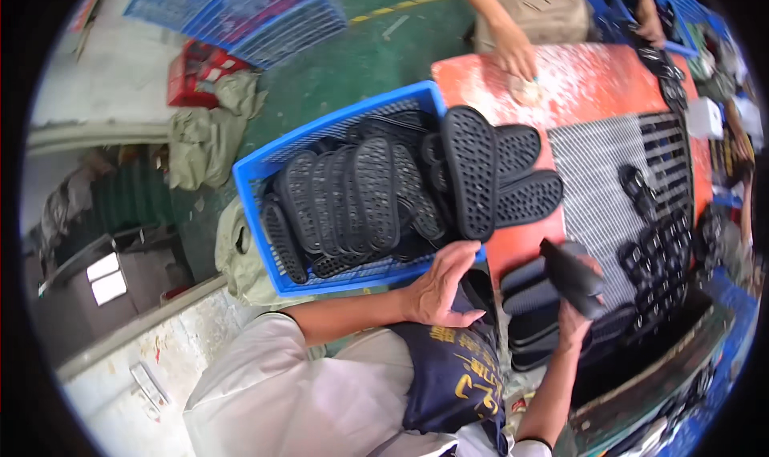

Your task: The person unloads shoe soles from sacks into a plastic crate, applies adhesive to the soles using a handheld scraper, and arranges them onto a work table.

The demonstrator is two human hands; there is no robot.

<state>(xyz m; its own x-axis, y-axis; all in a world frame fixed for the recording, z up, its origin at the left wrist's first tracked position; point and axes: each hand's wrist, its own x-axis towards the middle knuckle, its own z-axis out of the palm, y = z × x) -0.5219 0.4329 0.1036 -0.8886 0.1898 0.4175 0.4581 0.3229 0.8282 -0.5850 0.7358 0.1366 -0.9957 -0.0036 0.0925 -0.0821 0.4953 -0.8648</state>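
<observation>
My left hand (444, 287) is open, fingers and thumb apart, by the near right corner of a blue plastic basket (276, 269). Just beyond its fingertips is a black slipper sole (469, 173) with a pitted underside; I cannot tell if they touch. Two more pitted soles (529, 198) lie beside it on the red table. Black slippers (376, 193) stand packed on edge in the basket. In my right hand (573, 321), closed round it, is a dark slipper (570, 271), seen end-on. Below it, a stack of black slippers (533, 329) sits on the table's near edge.
A wire mesh conveyor (597, 193) carries black sandals (657, 257) on the right. Across the red table (577, 76) another person's hand (515, 50) rests on a pale pad. Blue crates (264, 24) and a red crate (191, 76) stand at the far left.
</observation>
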